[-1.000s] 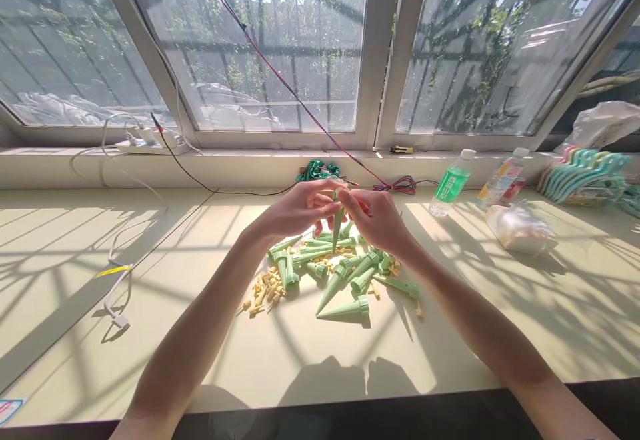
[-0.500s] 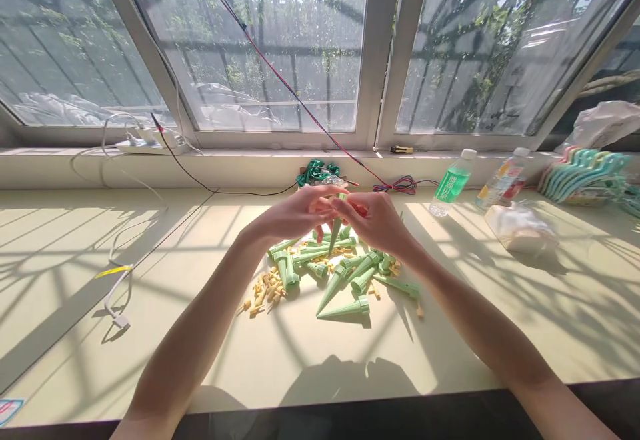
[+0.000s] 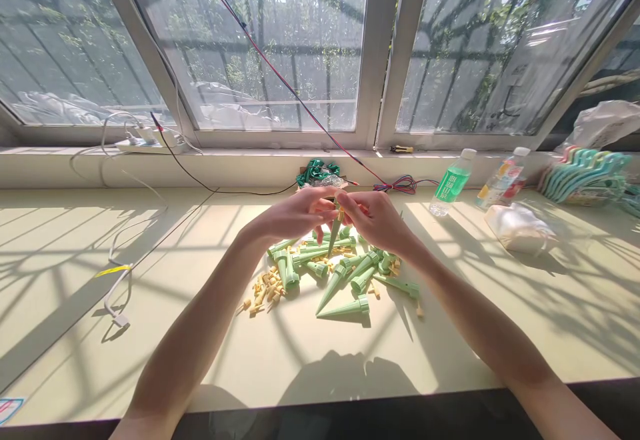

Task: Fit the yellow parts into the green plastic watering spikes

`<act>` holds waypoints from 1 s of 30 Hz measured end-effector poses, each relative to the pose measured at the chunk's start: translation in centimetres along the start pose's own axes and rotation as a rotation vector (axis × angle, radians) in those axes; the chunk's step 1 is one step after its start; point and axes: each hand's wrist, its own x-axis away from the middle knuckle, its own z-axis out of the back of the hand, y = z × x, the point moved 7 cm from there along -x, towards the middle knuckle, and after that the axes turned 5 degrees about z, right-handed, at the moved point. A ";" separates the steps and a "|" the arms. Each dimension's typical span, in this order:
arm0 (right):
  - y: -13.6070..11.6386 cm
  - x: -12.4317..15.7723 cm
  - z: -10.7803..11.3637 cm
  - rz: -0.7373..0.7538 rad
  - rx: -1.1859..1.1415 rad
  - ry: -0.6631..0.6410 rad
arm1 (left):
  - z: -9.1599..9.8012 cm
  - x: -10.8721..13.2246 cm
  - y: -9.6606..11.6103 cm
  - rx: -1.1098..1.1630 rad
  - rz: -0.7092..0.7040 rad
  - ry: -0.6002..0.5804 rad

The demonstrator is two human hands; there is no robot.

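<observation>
A green plastic watering spike [image 3: 335, 235] hangs point down between my hands, above a heap of similar ones. My left hand [image 3: 303, 212] has its fingers closed round the upper part of this spike. My right hand [image 3: 373, 217] pinches at the spike's side, where a small yellow plug [image 3: 341, 214] shows by the thumb and fingers. Whether the plug sits in the spike cannot be made out. Below lie several loose green spikes [image 3: 333, 287], and small yellow plugs [image 3: 267, 288] are scattered to their left and among them.
A bottle with green labelling [image 3: 451, 183] and another bottle [image 3: 503, 179] stand at the back right, near a white plastic-wrapped pack [image 3: 520, 227] and stacked hangers [image 3: 583, 177]. White cable [image 3: 120, 280] lies on the left. A coiled red-black wire [image 3: 400, 185] rests by the sill.
The yellow plug has come into sight beside the held spike at my right fingertips. My hands have shifted only slightly; the pile is unchanged.
</observation>
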 end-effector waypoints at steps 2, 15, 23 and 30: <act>0.1 0.1 -0.1 -0.005 0.018 -0.013 | 0.0 0.0 0.1 -0.004 0.000 0.002; 0.1 0.0 -0.2 -0.012 0.038 -0.015 | 0.0 0.5 0.8 0.022 -0.083 -0.103; 0.0 0.1 -0.2 -0.022 0.062 -0.010 | 0.1 0.3 -0.1 -0.128 -0.025 0.037; -0.1 -0.1 0.1 -0.014 0.073 0.015 | -0.3 0.0 0.2 -0.144 -0.002 0.080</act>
